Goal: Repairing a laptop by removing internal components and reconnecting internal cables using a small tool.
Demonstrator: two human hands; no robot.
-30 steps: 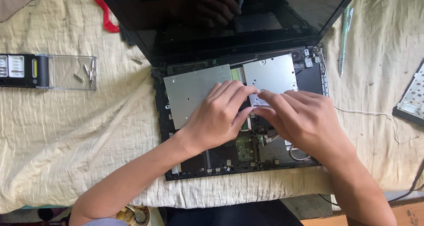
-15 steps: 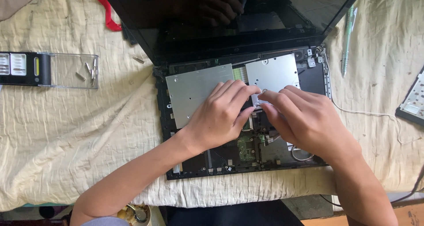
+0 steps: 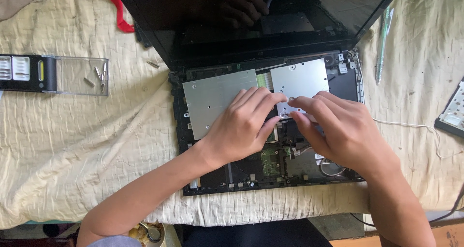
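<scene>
An opened laptop base (image 3: 193,179) lies on a cream cloth, its keyboard removed, showing two silver metal plates (image 3: 212,99) and a green circuit board (image 3: 270,161). Its dark screen (image 3: 251,20) stands tilted back behind it. My left hand (image 3: 241,126) rests on the base, fingertips at the lower corner of the right metal plate (image 3: 299,80). My right hand (image 3: 338,131) meets it there from the right, fingertips pressing at the same spot. What the fingers pinch is hidden.
A clear plastic bit case (image 3: 79,75) with several loose bits and a black end (image 3: 21,73) lies at the left. A red strap (image 3: 116,10) is at the top, a pen-like tool (image 3: 383,44) at the right, a keyboard edge (image 3: 452,112) at far right.
The view has shifted slightly. Both hands stay at the same spot on the laptop base, with only small finger movements.
</scene>
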